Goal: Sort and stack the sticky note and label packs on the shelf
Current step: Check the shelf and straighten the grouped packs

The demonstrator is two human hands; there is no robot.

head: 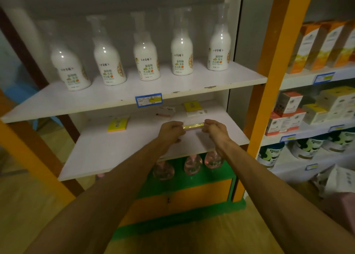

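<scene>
Both hands hold one yellow sticky note pack (193,127) edge-on just above the middle white shelf (119,153). My left hand (171,130) grips its left end and my right hand (214,128) grips its right end. A yellow pack with an orange edge (117,124) lies flat on the shelf to the left. Further back, a yellow pack rests on a white pack (193,108). A white label pack with pink print (165,111) lies beside them at the back.
Several white pump bottles (147,60) stand on the shelf above, which carries a blue price tag (148,99). Pink round bottles (193,164) sit below. An orange upright (269,80) borders the right side, with boxed goods (288,115) beyond it.
</scene>
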